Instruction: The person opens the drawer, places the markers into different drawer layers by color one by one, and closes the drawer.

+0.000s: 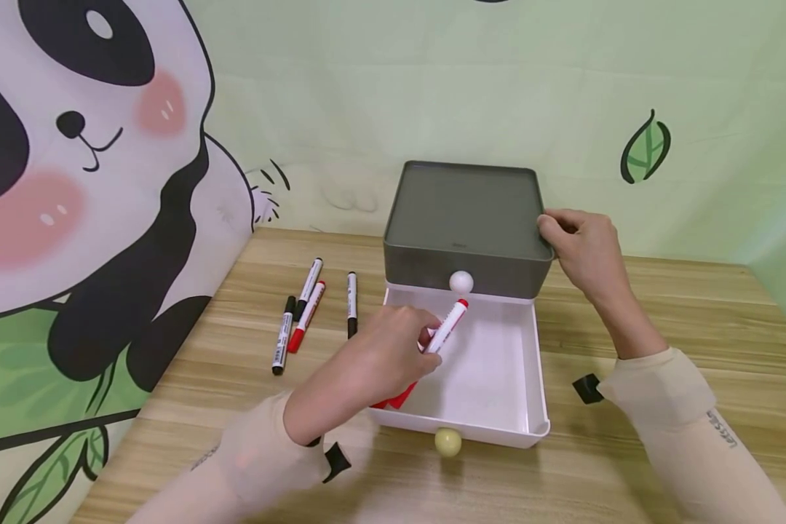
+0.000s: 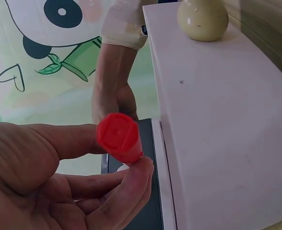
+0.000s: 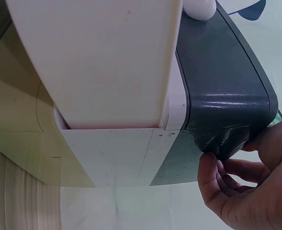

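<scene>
My left hand (image 1: pixel 393 349) pinches a white marker (image 1: pixel 447 327) between thumb and fingers, tilted over the open white drawer (image 1: pixel 491 371). In the left wrist view its red cap (image 2: pixel 119 136) points toward the camera. Something else red (image 1: pixel 380 404) shows at the drawer's front left, mostly hidden by the hand. My right hand (image 1: pixel 586 247) grips the right edge of the grey storage box (image 1: pixel 465 211), with the thumb at the top rim. The right wrist view shows those fingers (image 3: pixel 210 177) against the box's side (image 3: pixel 217 139).
Left of the drawer lie two black-capped markers (image 1: pixel 283 338) (image 1: pixel 311 284), a red-capped marker (image 1: pixel 308 316) and another black-capped marker (image 1: pixel 351 298). A white knob (image 1: pixel 461 282) sits on the box front, a yellowish knob (image 1: pixel 448 442) on the drawer front. A panda-print backdrop (image 1: pixel 367 109) stands behind the wooden table (image 1: pixel 661 313).
</scene>
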Motion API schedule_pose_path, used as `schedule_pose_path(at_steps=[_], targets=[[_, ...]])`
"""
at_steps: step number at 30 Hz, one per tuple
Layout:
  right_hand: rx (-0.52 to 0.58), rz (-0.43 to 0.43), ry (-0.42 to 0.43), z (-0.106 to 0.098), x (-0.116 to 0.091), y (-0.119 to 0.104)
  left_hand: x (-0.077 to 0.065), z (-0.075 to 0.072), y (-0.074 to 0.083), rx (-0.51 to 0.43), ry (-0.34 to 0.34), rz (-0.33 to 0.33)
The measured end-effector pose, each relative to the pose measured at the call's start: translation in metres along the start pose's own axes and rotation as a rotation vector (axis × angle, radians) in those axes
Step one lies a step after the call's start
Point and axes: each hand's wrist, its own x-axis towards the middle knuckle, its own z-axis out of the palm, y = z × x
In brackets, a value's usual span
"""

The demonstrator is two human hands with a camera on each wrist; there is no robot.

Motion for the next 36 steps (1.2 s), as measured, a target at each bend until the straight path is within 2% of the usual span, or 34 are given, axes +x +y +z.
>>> schedule_pose_path(at_steps=[5, 9, 20, 28, 36], targets=[[0.003, -0.004, 0.0, 0.0, 0.0, -0.001, -0.001, 0.0, 0.002, -0.008, 0.009, -0.056], [-0.002, -0.003, 0.003, 0.0, 0.0, 0.0, -0.003, -0.001, 0.0, 0.027, 0.045, -0.087], [-0.001, 0.007, 0.001, 0.001, 0.001, 0.001, -0.013, -0.018, -0.007, 0.052, 0.093, -0.12], [0.006, 0.008, 0.002, 0.0, 0.0, 0.0, -0.02, -0.032, -0.022, 0.115, 0.203, -0.121], [0.01, 0.013, -0.003, 0.0, 0.0, 0.0, -0.028, -0.052, -0.046, 0.057, 0.273, -0.124]])
